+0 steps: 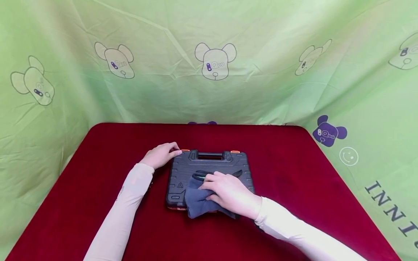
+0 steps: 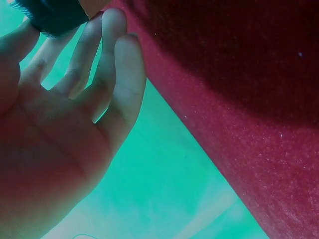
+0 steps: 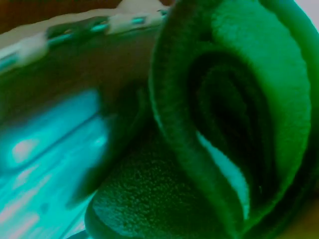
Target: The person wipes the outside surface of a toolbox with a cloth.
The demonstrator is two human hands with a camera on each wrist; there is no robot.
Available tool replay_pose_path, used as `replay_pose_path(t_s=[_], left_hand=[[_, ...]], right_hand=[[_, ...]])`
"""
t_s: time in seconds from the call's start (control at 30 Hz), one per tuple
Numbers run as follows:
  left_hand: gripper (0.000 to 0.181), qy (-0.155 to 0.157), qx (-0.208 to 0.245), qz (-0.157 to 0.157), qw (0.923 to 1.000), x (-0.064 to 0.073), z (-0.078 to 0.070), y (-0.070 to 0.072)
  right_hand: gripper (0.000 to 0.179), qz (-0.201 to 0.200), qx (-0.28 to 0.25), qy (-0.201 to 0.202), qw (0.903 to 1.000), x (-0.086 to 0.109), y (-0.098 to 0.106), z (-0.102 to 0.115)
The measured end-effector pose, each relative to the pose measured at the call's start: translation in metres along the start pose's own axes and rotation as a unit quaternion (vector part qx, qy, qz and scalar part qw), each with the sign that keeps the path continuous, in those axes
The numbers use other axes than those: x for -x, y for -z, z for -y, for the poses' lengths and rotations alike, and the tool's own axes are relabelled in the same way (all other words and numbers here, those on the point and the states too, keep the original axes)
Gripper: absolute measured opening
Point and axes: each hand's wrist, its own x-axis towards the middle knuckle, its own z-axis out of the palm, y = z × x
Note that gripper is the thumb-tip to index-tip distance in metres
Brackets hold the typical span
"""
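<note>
A dark grey plastic carrying case (image 1: 183, 168) lies flat on the table, its handle (image 1: 210, 156) on the far side between two orange latches. My left hand (image 1: 160, 155) holds the case's far left corner, thumb on the lid and fingers at the far edge. In the left wrist view, that hand (image 2: 55, 134) has thumb and fingertips around the dark corner. My right hand (image 1: 230, 192) grips a bunched blue-grey cloth (image 1: 196, 203) against the near part of the lid. Folds of the cloth (image 3: 149, 199) fill much of the right wrist view, and the right fingers are hidden there.
The table (image 1: 124, 141) has a dark red cover. A green curtain (image 1: 163, 94) printed with bear heads stands behind it and along both sides. Part of the cloth hangs over the case's near edge.
</note>
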Motion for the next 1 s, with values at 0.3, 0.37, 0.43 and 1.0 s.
replay_pose_path(t_s=[0.3,0.37,0.43,1.0], left_hand=[[0.031,0.001,0.002,0.001,1.0,0.002,0.001,0.0],[0.032,0.0,0.003,0.001,1.0,0.002,0.001,0.0],[0.033,-0.001,0.003,0.002,1.0,0.001,0.001,0.0],[0.032,-0.011,0.016,0.008,0.9998,-0.002,0.002,0.0]], right_hand=[[0.025,0.009,0.006,0.01,0.9999,-0.015,-0.004,0.013],[0.025,0.008,0.009,0.013,0.9998,-0.019,-0.004,0.015],[0.025,0.008,0.014,0.015,0.9998,-0.024,-0.005,0.018],[0.026,0.022,0.029,0.022,0.9991,-0.049,-0.003,0.021]])
